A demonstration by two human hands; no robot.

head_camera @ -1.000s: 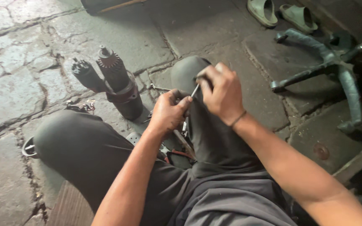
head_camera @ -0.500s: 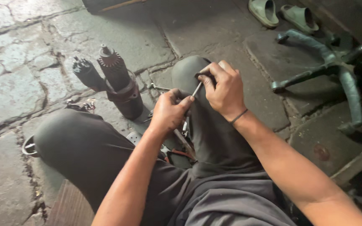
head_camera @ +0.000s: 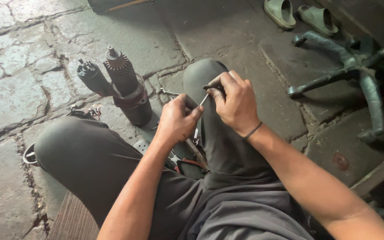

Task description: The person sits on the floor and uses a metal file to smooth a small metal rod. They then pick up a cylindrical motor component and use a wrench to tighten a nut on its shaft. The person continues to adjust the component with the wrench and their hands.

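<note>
Right hand [head_camera: 236, 104] pinches a thin tool [head_camera: 204, 99] against something small in the clenched left hand [head_camera: 178, 121] — a slip could jab the fingers.

just one view here, a head cam looking steeply down over the wearer's own lap and knees from close range. the hands [head_camera: 210, 109] sit about mid-frame, stone floor [head_camera: 18, 75] fills the top and left, and a chair base [head_camera: 347, 66] sits at the right edge.

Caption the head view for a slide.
Seated person's right hand and left hand work a thin metal tool beside motor armatures.
</note>
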